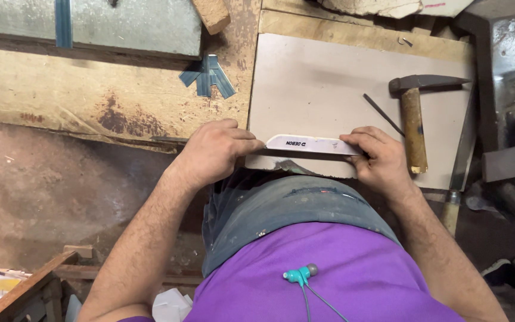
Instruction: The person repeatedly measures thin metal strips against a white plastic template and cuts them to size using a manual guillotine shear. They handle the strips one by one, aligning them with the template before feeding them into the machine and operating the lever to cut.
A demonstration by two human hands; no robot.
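Near the middle of the frame, the left hand and the right hand each pinched one end of a narrow white strip, fingers closed on it, holding it along the near edge of a pale board that lay on the worn wooden counter. That near edge looked chipped and overhung toward the person's body, so hard pressing could probably have tipped or slid the board. If one grip loosened, the strip would likely have skewed off the edge. A hammer rested on the board at right, just beside the right hand, with a thin dark rod between them; a jolt might have rolled either off. Blue strips lay at upper centre.
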